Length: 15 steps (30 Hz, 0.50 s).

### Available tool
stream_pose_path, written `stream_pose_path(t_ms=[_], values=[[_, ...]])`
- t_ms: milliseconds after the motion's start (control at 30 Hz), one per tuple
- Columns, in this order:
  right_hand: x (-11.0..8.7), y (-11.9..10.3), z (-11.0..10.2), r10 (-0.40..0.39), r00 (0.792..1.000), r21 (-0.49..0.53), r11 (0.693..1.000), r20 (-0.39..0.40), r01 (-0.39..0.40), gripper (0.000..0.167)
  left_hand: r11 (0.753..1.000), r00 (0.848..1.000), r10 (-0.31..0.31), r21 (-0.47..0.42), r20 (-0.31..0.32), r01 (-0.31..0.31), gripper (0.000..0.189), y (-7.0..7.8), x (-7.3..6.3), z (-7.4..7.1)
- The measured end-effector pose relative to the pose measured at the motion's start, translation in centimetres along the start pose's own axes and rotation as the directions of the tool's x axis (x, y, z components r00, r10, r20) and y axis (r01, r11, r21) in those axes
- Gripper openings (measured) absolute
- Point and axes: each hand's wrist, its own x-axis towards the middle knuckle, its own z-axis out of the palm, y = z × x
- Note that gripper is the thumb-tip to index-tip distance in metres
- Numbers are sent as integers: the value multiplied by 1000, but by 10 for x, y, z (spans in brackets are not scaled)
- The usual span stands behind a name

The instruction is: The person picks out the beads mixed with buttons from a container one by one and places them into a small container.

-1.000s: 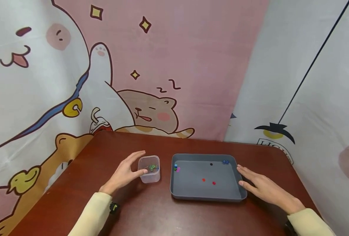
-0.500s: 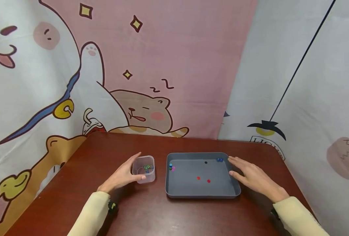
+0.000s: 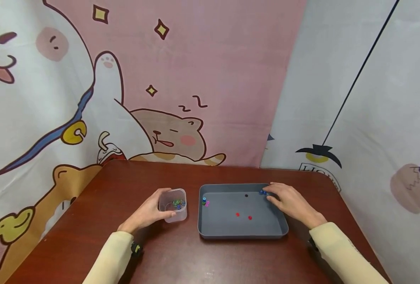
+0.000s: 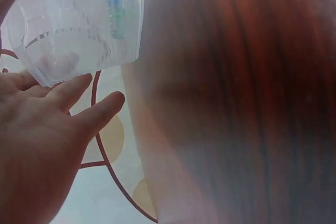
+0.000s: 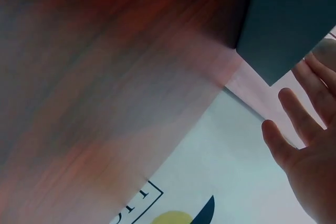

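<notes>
A clear plastic container (image 3: 173, 215) stands on the table at left, several small green and blue beads (image 3: 177, 204) inside it. My left hand (image 3: 147, 212) grips it from its left side, thumb in front and fingers behind. The left wrist view shows the container's wall (image 4: 79, 19) close to those fingers. To the right lies a shallow grey tray (image 3: 227, 230). My right hand (image 3: 293, 203) reaches over its right rim with the fingers extended, fingertips close to blue beads (image 3: 261, 192). Whether they touch is too small to tell. In the right wrist view, several fingers (image 5: 299, 114) are spread apart beside the tray's side (image 5: 286, 30).
Elsewhere in the tray lie red beads (image 3: 250, 217), a dark bead (image 3: 246, 195), pink rings (image 3: 207, 204) and a small blue and green cluster (image 3: 204, 200) by the left wall. The reddish-brown table (image 3: 153, 173) ends at a cartoon-printed cloth (image 3: 231, 98).
My right hand has moved left, from outside the tray's right rim to over its far right corner. The left hand has closed in on the container. The head view has also shifted slightly.
</notes>
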Motion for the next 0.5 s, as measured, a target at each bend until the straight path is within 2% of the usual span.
stream_pose_path(t_ms=[267,500], values=[[10,3,9,13,999,5,1000,32,-13,27,1000,1000,-9,-10,4,9,91,0,-1,0],[16,5,14,-20,1000,-44,999,4,20,28,999,1000,-11,-38,5,11,88,1,-1,-1]])
